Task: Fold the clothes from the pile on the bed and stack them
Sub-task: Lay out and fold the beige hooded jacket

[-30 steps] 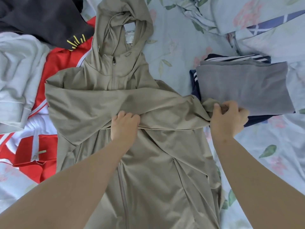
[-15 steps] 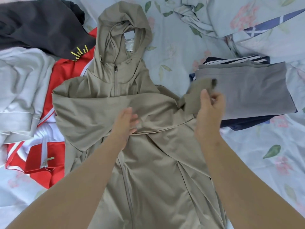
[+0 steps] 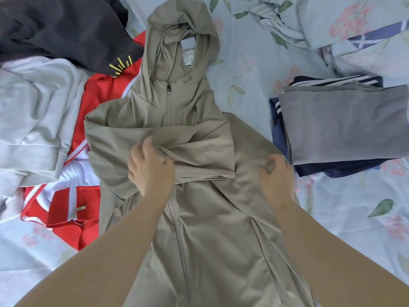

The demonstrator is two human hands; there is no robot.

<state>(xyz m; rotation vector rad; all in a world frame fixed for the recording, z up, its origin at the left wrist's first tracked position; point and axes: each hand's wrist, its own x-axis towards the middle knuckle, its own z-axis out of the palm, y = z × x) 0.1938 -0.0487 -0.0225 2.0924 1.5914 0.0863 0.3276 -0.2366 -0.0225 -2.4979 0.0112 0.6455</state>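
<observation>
A khaki hooded zip jacket [image 3: 199, 229] lies face up in the middle of the bed, hood pointing away from me. Both sleeves are folded across its chest. My left hand [image 3: 150, 167] grips the folded sleeve cloth at the chest. My right hand [image 3: 276, 173] pinches the jacket's right side edge, fingers curled into the fabric. To the right lies a stack of folded clothes, a grey garment [image 3: 345, 122] on top of a navy striped one [image 3: 332, 82]. The unfolded pile sits at the left: a black garment [image 3: 62, 29], a light grey one [image 3: 33, 114] and a red and white one [image 3: 62, 209].
The bed has a pale blue floral sheet [image 3: 354, 229]. A crumpled floral duvet [image 3: 332, 25] lies at the top right, behind the folded stack.
My right hand carried the right sleeve across the chest, let it go there and moved back to the jacket's right edge. My left hand shifted from pressing to gripping the sleeve cloth.
</observation>
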